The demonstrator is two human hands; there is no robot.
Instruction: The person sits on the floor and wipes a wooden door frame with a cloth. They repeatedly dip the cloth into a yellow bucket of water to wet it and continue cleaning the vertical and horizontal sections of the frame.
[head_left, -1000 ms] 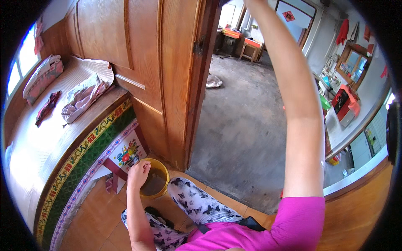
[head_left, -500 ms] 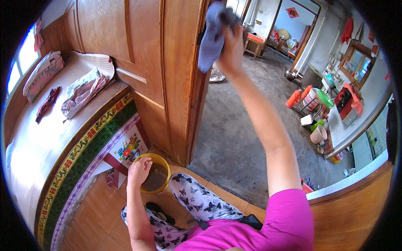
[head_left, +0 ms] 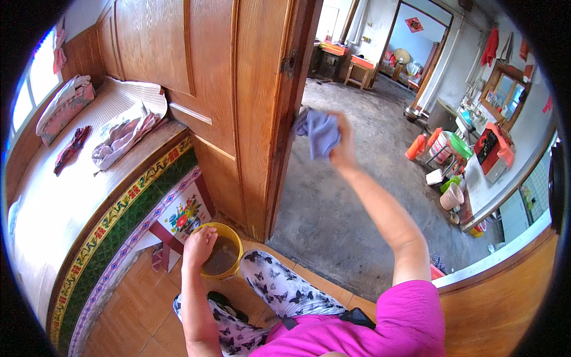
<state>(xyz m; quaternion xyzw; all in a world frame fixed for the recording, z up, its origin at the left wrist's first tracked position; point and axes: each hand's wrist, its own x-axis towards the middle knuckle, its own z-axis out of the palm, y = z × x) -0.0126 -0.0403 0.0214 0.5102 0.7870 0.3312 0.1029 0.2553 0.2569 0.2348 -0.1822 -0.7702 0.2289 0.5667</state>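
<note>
My right hand (head_left: 344, 143) is closed around a crumpled blue-purple cloth (head_left: 319, 134). The cloth's left side meets the edge of the wooden door frame (head_left: 278, 128), below a dark metal plate set in it. Part of that hand is smeared by motion. Down at the left, my left hand (head_left: 201, 243) hangs with curled fingers over the left side of a yellow bucket (head_left: 239, 237); nothing shows in it. Murky brownish water (head_left: 223, 257) lies in the bucket, which stands on the tiled floor by my knee.
A raised platform (head_left: 44, 220) with folded cloths (head_left: 125, 141) runs along the left. Wooden panelling (head_left: 211, 65) rises behind the bucket. Past the doorway is a grey concrete floor (head_left: 321, 226), with a stool (head_left: 360, 70), buckets and a pink basket (head_left: 452, 196) further off.
My right hand has come down and toward me along the door frame, with the cloth now bunched instead of hanging long. The left hand stays over the bucket.
</note>
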